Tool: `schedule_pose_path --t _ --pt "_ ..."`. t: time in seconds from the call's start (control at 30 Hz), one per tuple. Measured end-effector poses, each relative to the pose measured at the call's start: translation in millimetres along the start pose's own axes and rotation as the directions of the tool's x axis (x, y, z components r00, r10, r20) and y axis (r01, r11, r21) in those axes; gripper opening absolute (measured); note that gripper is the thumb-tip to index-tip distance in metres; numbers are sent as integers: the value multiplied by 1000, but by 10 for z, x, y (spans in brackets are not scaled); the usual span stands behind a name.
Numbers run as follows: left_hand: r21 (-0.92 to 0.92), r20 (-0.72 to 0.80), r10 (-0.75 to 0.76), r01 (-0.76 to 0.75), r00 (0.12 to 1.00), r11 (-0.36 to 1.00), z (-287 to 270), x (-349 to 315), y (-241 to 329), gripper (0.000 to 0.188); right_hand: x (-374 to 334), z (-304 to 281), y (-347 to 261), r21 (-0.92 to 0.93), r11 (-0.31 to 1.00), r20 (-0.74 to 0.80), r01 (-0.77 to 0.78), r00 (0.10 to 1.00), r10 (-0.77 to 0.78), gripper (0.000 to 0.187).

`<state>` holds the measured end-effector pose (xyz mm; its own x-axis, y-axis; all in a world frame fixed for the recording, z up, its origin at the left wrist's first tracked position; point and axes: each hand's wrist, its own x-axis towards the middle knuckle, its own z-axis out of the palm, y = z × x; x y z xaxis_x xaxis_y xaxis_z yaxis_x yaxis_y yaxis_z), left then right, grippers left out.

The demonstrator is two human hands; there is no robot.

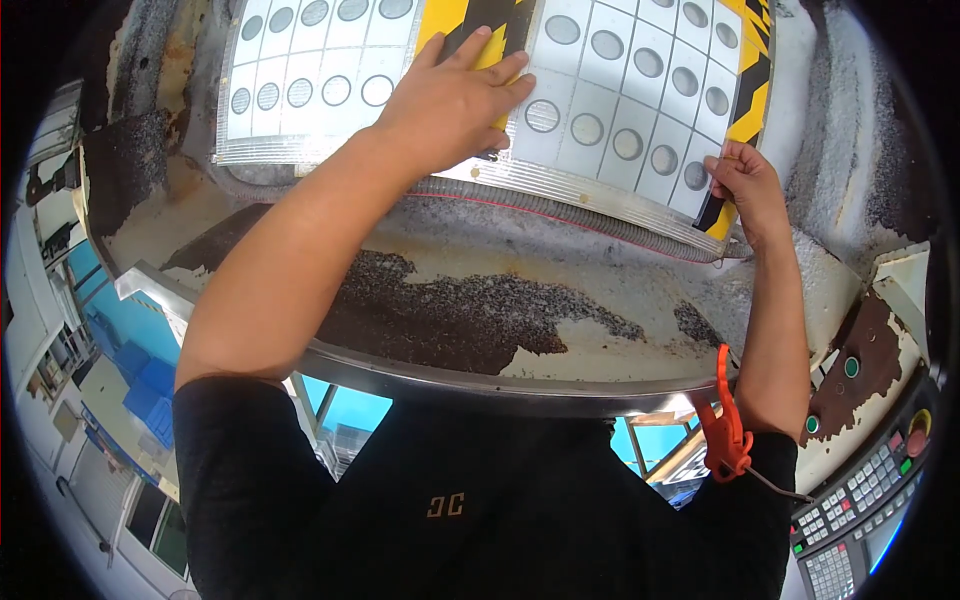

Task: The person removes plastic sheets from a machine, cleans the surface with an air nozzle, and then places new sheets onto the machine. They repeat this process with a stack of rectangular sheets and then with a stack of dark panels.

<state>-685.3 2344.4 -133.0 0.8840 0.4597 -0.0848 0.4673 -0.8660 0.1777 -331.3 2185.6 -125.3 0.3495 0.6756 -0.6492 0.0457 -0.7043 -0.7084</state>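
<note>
Two white panels lie side by side, both marked with rows of grey round discs: the left panel (310, 120) and the right panel (650, 95). Black-and-yellow striped tape (487, 20) runs between them, and another striped band (748, 120) borders the right panel. My left hand (450, 105) rests flat with fingers spread, over the middle tape and the right panel's left edge. At the right panel's near right corner, my right hand (748, 190) pinches the sheet edge between thumb and finger. The exact grip is partly hidden by the fingers.
A ribbed grey hose (560, 215) follows the panels' near side. Closer in are a worn, paint-chipped machine bed (460, 310) and its metal rim (480, 388). An orange air blow gun (727, 440) hangs near my right elbow. A keyed control panel (850, 510) stands lower right.
</note>
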Motion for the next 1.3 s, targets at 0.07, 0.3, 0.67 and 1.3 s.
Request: schedule_pose_path --t 0.07,0.3,0.67,1.3 --pt "3 4 2 -2 1000 1000 -5 1 7 62 0 4 12 -11 1000 1 6 1000 -6 17" --pt "-22 -3 -15 15 1000 1000 -17 1 41 62 -10 13 -7 -13 1000 -12 -7 1000 7 18" --pt "6 46 -73 73 996 997 -94 37 121 71 -6 12 -40 -43 999 19 31 999 -30 11" --pt "-20 160 -75 80 984 997 -183 92 86 88 -16 18 -47 18 1000 5 21 1000 -21 13"
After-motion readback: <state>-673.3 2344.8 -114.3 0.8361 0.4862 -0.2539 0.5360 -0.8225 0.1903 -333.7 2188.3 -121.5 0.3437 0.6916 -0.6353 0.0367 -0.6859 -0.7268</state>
